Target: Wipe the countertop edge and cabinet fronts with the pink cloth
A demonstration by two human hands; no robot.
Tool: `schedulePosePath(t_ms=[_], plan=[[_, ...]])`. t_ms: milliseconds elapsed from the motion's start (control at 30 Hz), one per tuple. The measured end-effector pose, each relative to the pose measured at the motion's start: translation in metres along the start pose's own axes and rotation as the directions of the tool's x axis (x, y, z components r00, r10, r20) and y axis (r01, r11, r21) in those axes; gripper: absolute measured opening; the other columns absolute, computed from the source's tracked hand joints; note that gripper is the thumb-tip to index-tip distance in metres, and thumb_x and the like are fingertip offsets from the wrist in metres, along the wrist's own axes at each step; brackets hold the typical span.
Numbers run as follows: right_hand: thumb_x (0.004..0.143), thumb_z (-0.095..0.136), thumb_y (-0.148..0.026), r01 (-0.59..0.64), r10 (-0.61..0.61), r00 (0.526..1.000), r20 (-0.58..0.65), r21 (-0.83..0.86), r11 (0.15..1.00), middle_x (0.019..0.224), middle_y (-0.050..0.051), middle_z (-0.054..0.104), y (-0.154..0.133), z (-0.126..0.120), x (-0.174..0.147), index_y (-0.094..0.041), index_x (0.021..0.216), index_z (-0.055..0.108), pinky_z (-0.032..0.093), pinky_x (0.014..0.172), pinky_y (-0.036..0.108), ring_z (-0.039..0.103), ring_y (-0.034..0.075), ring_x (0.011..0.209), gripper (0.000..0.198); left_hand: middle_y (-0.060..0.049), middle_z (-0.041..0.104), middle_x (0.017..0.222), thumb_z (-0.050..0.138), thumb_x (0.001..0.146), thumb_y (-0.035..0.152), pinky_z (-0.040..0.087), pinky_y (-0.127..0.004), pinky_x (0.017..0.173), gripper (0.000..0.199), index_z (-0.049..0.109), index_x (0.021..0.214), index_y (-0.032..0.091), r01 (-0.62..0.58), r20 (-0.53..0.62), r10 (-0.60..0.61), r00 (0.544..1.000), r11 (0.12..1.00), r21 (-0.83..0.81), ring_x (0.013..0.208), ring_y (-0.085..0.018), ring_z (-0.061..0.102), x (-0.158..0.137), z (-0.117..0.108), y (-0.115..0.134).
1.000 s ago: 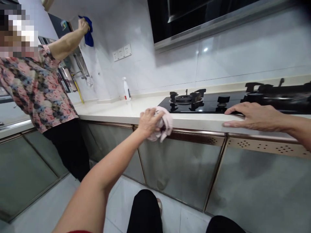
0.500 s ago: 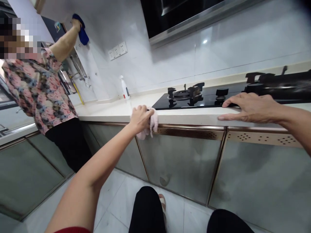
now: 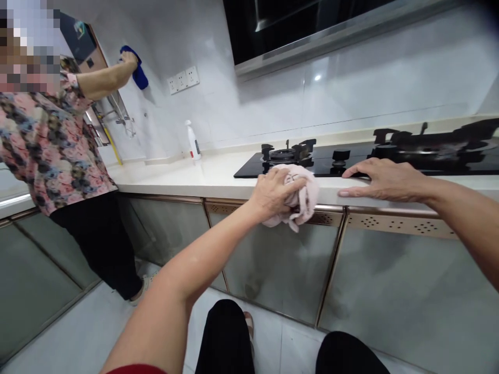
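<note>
Glossy white tiled wall [image 3: 335, 96] backs a smooth white countertop [image 3: 175, 174]. At its front edge, the left hand [image 3: 273, 195] clutches a crumpled pale-pink cloth [image 3: 307, 189], partly hidden by fingers; its long axis is hard to make out, one loose end pointing downward. The right hand [image 3: 384, 179] lies unclenched at that edge, by a black glass hob [image 3: 253, 166]. Near the back edge, a white plastic spray bottle [image 3: 193, 141] stands upright, contents indiscernible.

pale pink cloth [image 3: 307, 188], black stove [image 3: 359, 154], floral shirt [image 3: 58, 143]
</note>
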State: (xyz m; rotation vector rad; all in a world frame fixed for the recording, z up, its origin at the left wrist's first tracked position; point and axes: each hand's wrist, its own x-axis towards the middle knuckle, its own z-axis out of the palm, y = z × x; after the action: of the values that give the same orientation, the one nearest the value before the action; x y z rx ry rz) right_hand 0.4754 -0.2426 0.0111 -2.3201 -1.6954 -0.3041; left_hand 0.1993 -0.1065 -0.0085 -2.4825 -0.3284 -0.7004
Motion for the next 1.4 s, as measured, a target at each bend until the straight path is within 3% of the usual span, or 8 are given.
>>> schedulePosePath(t_ms=[233,400,567,733,1033,1133,1267,1400], plan=[[0.070,0.049,-0.092,0.042,-0.042,0.999,-0.014,0.004,0.999,0.134,0.013,0.057,0.004,0.005,0.003,-0.032,0.120,0.064,0.038,0.104,0.063,0.047,0.039,0.130,0.079,-0.013,0.038,0.154,0.085,0.069,0.037,0.040,-0.047,0.109,0.085,0.047,0.146,0.034,0.281,0.100,-0.290,0.952,0.955,0.093,0.138,-0.033,0.038,-0.077,-0.013,-0.093],[0.070,0.048,-0.092,0.036,-0.036,0.999,-0.006,0.013,0.999,0.139,0.015,0.054,-0.002,0.003,0.002,-0.031,0.123,0.063,0.037,0.104,0.062,0.044,0.039,0.131,0.081,-0.013,0.046,0.145,0.084,0.068,0.033,0.043,-0.046,0.105,0.087,0.047,0.146,0.031,0.360,0.163,-0.399,0.902,0.905,0.226,0.132,-0.034,0.042,-0.094,-0.023,-0.115],[0.075,0.046,-0.088,0.024,-0.024,1.000,-0.013,0.025,0.999,0.131,0.015,0.056,-0.008,0.001,0.002,-0.030,0.120,0.063,0.037,0.102,0.061,0.046,0.039,0.123,0.075,-0.016,0.052,0.136,0.080,0.073,0.042,0.047,-0.052,0.092,0.075,0.052,0.141,0.028,0.307,0.142,-0.355,0.924,0.910,0.280,0.123,-0.039,0.047,-0.073,-0.024,-0.088],[0.081,0.032,-0.086,0.007,-0.006,1.000,-0.012,0.042,0.999,0.128,0.015,0.057,-0.009,0.000,0.003,-0.029,0.114,0.066,0.037,0.100,0.064,0.046,0.040,0.122,0.073,-0.016,0.057,0.128,0.081,0.071,0.057,0.047,-0.054,0.086,0.074,0.057,0.135,0.030,0.190,0.070,-0.199,0.978,0.975,0.118,0.116,-0.042,0.051,-0.030,-0.012,-0.040],[0.090,0.000,-0.070,-0.050,0.053,0.998,-0.044,0.050,0.997,0.129,0.017,0.062,-0.007,-0.002,0.002,-0.025,0.111,0.062,0.043,0.100,0.062,0.053,0.041,0.124,0.080,-0.014,0.058,0.123,0.078,0.078,0.040,0.044,-0.043,0.085,0.078,0.043,0.147,0.026,-0.025,-0.086,0.021,0.996,0.999,-0.043,0.111,-0.032,0.054,0.056,0.005,0.062],[0.090,-0.001,-0.070,-0.055,0.059,0.996,-0.063,0.061,0.997,0.128,0.019,0.063,-0.007,-0.002,0.001,-0.022,0.109,0.062,0.044,0.099,0.059,0.054,0.042,0.124,0.081,-0.013,0.059,0.124,0.082,0.075,0.038,0.045,-0.041,0.085,0.088,0.040,0.149,0.021,-0.041,-0.096,0.035,0.995,0.997,-0.060,0.111,-0.031,0.054,0.062,0.005,0.066],[0.092,0.007,-0.072,0.008,-0.001,0.995,-0.098,0.077,0.997,0.141,0.014,0.059,-0.008,0.000,-0.001,-0.025,0.128,0.059,0.044,0.103,0.057,0.053,0.038,0.129,0.079,-0.017,0.048,0.143,0.086,0.070,0.048,0.043,-0.043,0.103,0.102,0.034,0.152,0.018,-0.050,-0.118,0.028,0.993,0.982,-0.182,0.134,-0.032,0.044,0.051,0.005,0.053],[0.089,0.022,-0.079,0.032,-0.026,0.994,-0.108,0.047,0.998,0.144,0.014,0.057,-0.007,0.002,-0.003,-0.028,0.137,0.056,0.042,0.104,0.060,0.051,0.039,0.132,0.078,-0.017,0.044,0.147,0.083,0.071,0.058,0.043,-0.050,0.105,0.099,0.035,0.150,0.022,0.046,-0.089,-0.066,0.994,0.977,-0.209,0.139,-0.035,0.038,0.042,0.012,0.042]])
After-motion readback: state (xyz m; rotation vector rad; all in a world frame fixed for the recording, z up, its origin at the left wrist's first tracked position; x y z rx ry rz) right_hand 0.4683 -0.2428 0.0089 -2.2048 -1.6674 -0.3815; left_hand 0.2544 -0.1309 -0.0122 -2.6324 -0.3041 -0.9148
